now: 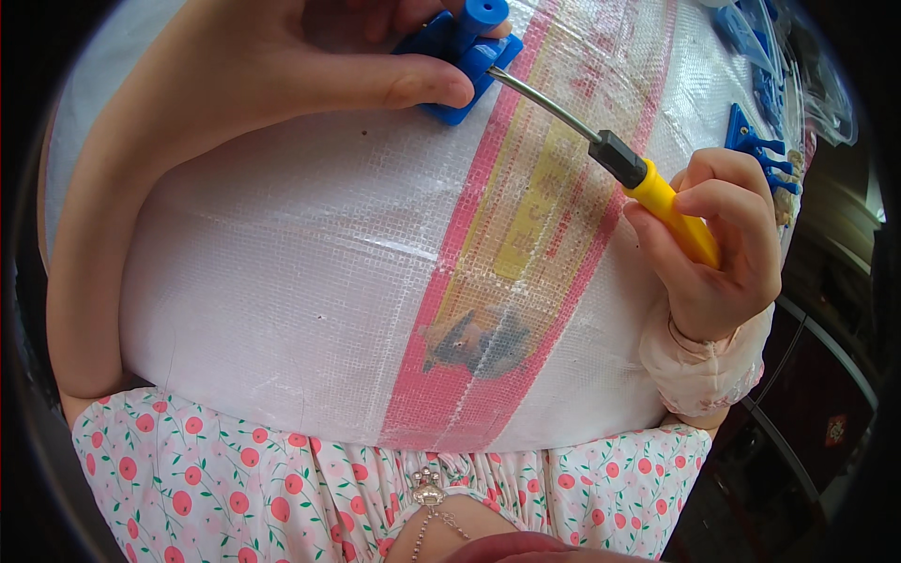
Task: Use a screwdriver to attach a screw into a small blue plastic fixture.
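Observation:
Near the top of the head view, my left hand [375, 70] grips a blue plastic part [460, 105] with a flat plate and a short round post, its thumb pressed along the near side. Part of the piece is hidden behind the fingers. On the right, my right hand [727, 239] is wrapped round the yellow handle of a screwdriver [671, 202]. Its metal shaft slants up to the left, and the tip meets the blue part's right side. Whether a screw sits there is too small to tell.
A white woven plastic sheet [272, 272] with a pink and yellow printed band covers the work surface. At the right edge lie another blue plastic piece [748, 139] with small posts and, farther back, clear plastic bags [817, 84] beside more blue parts.

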### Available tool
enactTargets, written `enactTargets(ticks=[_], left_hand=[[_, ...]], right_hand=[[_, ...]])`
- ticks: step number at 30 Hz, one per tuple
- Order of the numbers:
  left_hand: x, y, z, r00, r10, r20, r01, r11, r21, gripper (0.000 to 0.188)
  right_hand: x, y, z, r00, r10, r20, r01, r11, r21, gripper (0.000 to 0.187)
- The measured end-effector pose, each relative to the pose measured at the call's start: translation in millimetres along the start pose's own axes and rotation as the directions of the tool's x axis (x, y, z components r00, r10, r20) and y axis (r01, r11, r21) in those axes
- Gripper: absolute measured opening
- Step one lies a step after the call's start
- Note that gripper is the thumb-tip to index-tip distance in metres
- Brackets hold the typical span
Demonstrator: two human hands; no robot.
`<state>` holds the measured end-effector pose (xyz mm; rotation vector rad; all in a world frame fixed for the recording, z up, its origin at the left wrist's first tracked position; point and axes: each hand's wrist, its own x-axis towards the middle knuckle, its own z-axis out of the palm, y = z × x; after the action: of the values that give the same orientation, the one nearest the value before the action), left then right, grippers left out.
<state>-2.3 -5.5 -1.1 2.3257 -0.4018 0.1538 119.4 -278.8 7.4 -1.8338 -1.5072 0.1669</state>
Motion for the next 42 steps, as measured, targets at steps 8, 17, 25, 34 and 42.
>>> enactTargets(ticks=[8, 17, 25, 34, 42], left_hand=[[-2, -9, -1, 1.0, 0.003, 0.014, -0.002, 0.999, -0.053, 0.029], [-1, -6, 2, 1.0, 0.021, -0.001, -0.021, 0.999, -0.04, 0.029], [-3, -16, 4, 0.999, 0.034, 0.009, -0.033, 0.995, -0.092, 0.029], [0, -3, 4, 0.999, -0.025, 0.021, 0.025, 1.0, -0.009, 0.029], [0, -3, 4, 1.0, 0.009, -0.002, -0.009, 0.998, -0.059, 0.03]], right_hand=[[-1, 2, 2, 0.999, 0.028, -0.021, -0.027, 0.999, 0.048, 0.033], [-2, 3, -3, 0.996, 0.078, 0.049, -0.082, 0.992, 0.093, 0.024], [2, 2, 2, 0.999, -0.024, 0.025, 0.022, 0.997, 0.076, 0.035], [0, 3, -4, 0.999, 0.003, 0.044, -0.006, 0.998, 0.06, 0.031], [-3, 4, -3, 0.996, 0.06, 0.069, -0.066, 0.993, 0.1, 0.027]])
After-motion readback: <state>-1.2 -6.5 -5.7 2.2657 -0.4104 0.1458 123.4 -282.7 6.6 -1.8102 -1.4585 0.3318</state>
